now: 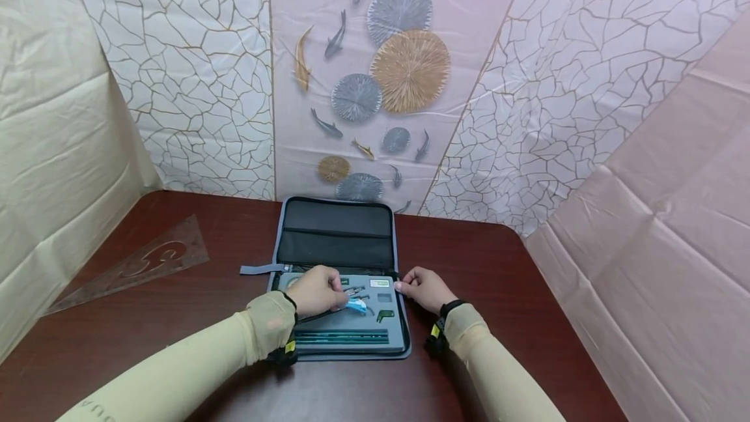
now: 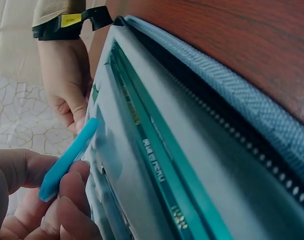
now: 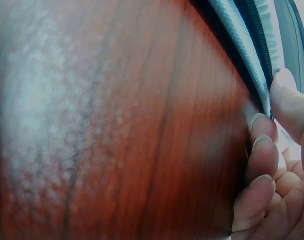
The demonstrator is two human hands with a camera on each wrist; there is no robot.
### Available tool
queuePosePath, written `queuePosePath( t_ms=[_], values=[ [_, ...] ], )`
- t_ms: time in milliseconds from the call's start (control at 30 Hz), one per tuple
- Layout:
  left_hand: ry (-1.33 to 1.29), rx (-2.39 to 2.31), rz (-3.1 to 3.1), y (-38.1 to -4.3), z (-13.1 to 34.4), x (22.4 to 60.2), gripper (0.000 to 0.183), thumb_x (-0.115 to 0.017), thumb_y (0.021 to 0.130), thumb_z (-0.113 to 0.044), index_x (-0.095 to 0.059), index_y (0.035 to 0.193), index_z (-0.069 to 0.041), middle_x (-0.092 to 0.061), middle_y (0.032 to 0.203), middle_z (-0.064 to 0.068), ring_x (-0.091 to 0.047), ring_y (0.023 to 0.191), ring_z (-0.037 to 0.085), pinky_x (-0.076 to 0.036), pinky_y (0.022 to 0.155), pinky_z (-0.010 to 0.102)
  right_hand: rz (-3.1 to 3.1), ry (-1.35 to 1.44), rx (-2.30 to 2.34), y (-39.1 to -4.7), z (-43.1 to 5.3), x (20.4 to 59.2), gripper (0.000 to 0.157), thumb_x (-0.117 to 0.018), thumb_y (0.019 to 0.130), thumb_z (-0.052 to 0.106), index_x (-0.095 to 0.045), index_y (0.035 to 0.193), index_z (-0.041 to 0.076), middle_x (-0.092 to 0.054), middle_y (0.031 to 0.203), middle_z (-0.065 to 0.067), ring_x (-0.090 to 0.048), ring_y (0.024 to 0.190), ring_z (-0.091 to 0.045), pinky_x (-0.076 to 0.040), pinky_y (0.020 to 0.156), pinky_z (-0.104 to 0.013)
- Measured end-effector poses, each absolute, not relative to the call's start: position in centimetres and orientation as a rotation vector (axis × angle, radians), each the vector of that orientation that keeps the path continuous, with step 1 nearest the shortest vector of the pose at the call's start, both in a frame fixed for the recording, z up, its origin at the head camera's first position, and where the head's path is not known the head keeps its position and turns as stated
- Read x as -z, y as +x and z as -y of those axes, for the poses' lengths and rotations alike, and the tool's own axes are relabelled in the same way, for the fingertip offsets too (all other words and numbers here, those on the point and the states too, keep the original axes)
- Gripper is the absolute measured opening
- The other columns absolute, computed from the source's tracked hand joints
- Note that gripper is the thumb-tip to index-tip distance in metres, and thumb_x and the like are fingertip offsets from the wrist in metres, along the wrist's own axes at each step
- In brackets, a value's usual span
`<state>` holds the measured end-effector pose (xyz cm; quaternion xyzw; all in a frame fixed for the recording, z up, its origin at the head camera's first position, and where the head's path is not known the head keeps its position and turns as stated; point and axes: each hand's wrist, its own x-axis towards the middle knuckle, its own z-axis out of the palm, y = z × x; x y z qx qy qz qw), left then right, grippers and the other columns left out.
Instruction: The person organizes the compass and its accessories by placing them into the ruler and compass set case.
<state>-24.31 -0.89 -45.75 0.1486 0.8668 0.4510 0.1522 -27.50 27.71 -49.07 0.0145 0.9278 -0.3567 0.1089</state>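
Note:
A zip case [image 1: 334, 249] lies unfolded on the table, its grey foam tray [image 1: 397, 334] holding drawing tools. Over the tray, my left hand [image 1: 318, 290] pinches a small, flat, light blue piece [image 2: 67, 162] between thumb and fingers; its exact kind is unclear. Green pencils [image 1: 342, 337] lie in the slot along the tray's near side. Metal instruments [image 1: 355, 292] show partly behind the left hand. At the case's right edge, my right hand [image 1: 426, 288] grips the zipped rim [image 3: 251, 75], thumb on top and fingers against the outer side.
A clear set square [image 1: 192, 239] rests on the dark red table [image 1: 486, 266] at the left. A blue-grey strap [image 1: 260, 269] sticks out left of the case. In the tray sit a white eraser-like block [image 1: 379, 283] and a small green piece [image 1: 385, 315]. Patterned cloth [image 1: 205, 83] hangs behind.

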Motion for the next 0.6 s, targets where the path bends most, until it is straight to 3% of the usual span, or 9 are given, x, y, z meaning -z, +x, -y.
queuePosePath(
  t_ms=[233, 600],
  values=[
    [0.445, -1.302, -2.473, -24.52, 0.67, 46.17, 0.019, -0.071, 0.087, -0.017, -0.06, 0.072, -0.011, -0.064, 0.063, 0.0, -0.057, 0.058, 0.015, -0.04, 0.052, 0.028, -2.73, 0.062, 1.049, -27.56, -27.67, 49.09, 0.027, -0.07, 0.089, 0.038, -0.06, 0.092, 0.013, -0.054, 0.069, -0.003, -0.049, 0.062, -0.019, -0.038, 0.056, -0.029],
    [0.444, -1.407, -2.325, -24.62, 0.95, 46.39, 0.007, -0.065, 0.093, -0.011, -0.062, 0.088, -0.007, -0.066, 0.079, 0.009, -0.065, 0.067, 0.017, -0.052, 0.06, 0.03, -2.734, 0.048, 1.041, -27.64, -27.83, 49.25, 0.028, -0.07, 0.089, 0.039, -0.061, 0.092, 0.013, -0.054, 0.069, -0.003, -0.049, 0.062, -0.018, -0.038, 0.056, -0.029]
  ],
)
